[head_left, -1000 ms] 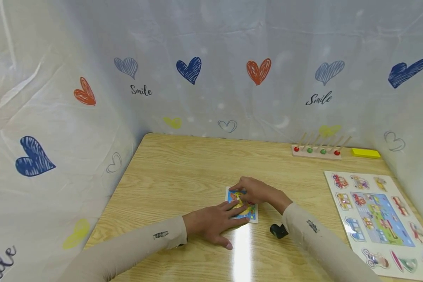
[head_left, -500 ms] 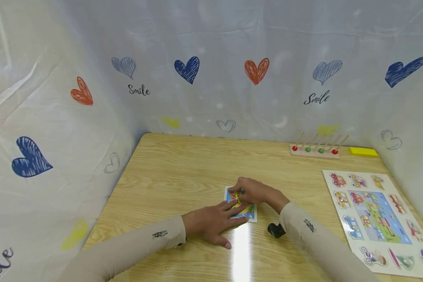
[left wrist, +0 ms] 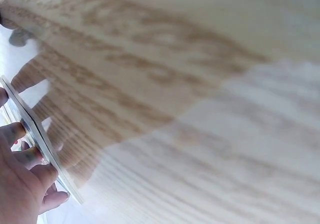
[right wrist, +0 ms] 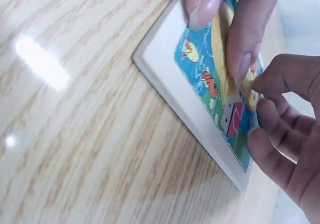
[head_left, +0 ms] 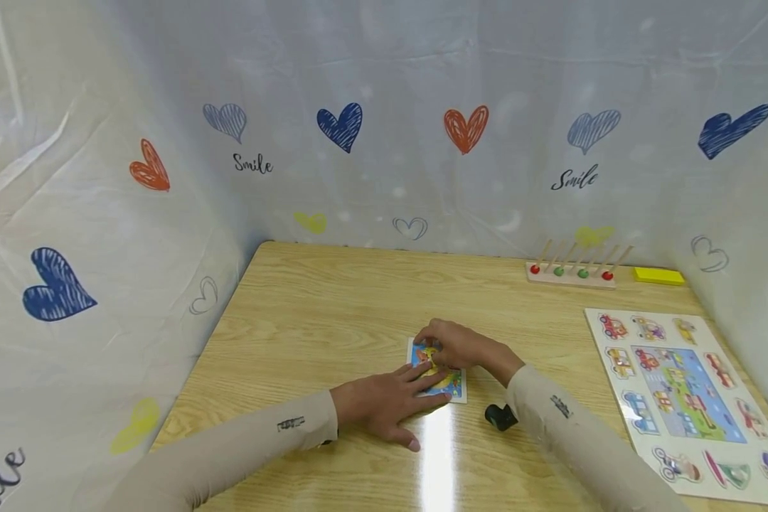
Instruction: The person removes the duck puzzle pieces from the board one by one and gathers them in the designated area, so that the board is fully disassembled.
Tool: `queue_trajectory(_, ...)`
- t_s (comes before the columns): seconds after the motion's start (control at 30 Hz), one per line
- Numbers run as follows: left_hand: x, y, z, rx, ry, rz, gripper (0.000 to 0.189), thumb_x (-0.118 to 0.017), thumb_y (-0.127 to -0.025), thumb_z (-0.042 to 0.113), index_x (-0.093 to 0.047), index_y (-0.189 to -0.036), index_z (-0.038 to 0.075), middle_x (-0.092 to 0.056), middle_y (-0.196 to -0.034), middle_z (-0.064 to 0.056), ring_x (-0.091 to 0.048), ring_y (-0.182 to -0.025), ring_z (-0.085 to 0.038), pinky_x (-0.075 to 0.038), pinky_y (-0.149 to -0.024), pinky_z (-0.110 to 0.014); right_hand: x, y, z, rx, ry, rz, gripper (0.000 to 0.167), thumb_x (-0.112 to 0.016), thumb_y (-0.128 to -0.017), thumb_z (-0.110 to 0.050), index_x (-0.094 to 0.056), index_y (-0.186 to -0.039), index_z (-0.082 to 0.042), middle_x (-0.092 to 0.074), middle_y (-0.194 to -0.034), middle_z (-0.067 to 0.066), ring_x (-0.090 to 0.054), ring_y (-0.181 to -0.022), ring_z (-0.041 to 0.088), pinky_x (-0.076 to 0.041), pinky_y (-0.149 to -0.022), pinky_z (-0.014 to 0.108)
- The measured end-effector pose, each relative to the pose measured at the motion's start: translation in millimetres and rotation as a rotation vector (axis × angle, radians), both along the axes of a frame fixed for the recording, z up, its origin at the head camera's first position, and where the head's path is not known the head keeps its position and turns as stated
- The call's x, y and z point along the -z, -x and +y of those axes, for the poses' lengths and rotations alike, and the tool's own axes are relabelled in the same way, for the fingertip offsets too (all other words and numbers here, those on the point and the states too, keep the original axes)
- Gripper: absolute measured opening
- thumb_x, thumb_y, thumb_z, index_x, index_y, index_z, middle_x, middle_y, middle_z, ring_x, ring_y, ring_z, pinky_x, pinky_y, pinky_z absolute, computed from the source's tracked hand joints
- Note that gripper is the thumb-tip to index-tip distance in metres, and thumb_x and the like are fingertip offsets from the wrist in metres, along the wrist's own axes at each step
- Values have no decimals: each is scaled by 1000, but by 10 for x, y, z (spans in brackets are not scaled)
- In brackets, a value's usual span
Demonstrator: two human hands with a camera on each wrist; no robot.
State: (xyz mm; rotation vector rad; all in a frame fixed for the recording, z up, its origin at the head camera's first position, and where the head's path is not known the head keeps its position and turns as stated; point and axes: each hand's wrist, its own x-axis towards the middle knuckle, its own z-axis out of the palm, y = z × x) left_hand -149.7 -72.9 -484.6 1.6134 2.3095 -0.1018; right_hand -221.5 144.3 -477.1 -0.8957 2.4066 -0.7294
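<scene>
A small picture puzzle (head_left: 457, 392) with a white frame lies on the table, showing a blue sea scene. In the right wrist view, fish, a yellow shape and a pink-red patch show inside its frame (right wrist: 205, 127). My left hand (head_left: 384, 409) lies across the puzzle's lower left with straight, spread fingers, thumb out on the table. My right hand (head_left: 464, 346) reaches in from the upper right. Its curled thumb and fingers pinch at a yellow puzzle piece (right wrist: 248, 100), partly hidden by the fingertips. The board's thin edge (left wrist: 46, 143) shows in the left wrist view.
A small black object (head_left: 500, 417) lies beside the right sleeve. A large vehicle puzzle board (head_left: 621, 427) covers the table's right side. Farther back are a pegged wooden stand (head_left: 569, 276) with red and green beads and a yellow block (head_left: 658, 276). Heart-printed curtains (head_left: 384, 185) border the table.
My right hand's fingers have shifted slightly over the top of the puzzle. My left hand stays where it was on the board. The whole view has moved a little.
</scene>
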Motion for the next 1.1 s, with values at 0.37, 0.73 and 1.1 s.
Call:
queue_trajectory(0.37,-28,-2,11,-8,5,-18,86,-39,-97,70,-9,-163,23,2,-170,-8,-3,-156,-39,-20,-124,-47,-8,0,-21,11,-16,24,41,-63,-91,2,-64,-131,-7,-57,-109,8,-54,-81,15,-50,-73,29)
queue_trajectory(0.73,-11,-8,14,-9,19,-3,88,-39,-96,71,-9,-163,24,3,-170,-8,-1,-156,-39,-21,-124,-47,26,-30,44,2,-32,59,44,-62,-91,1,-64,-134,-6,-57,-106,6,-46,-77,14,-43,-70,27)
queue_trajectory(1.1,14,9,23,-9,41,-5,88,-36,-96,73,-7,-163,25,2,-170,-7,2,-156,-37,-21,-124,-45,-26,-89,-4,5,-70,46,47,-65,-94,-3,-58,-140,-8,-54,-99,6,-45,-70,14,-40,-61,24)
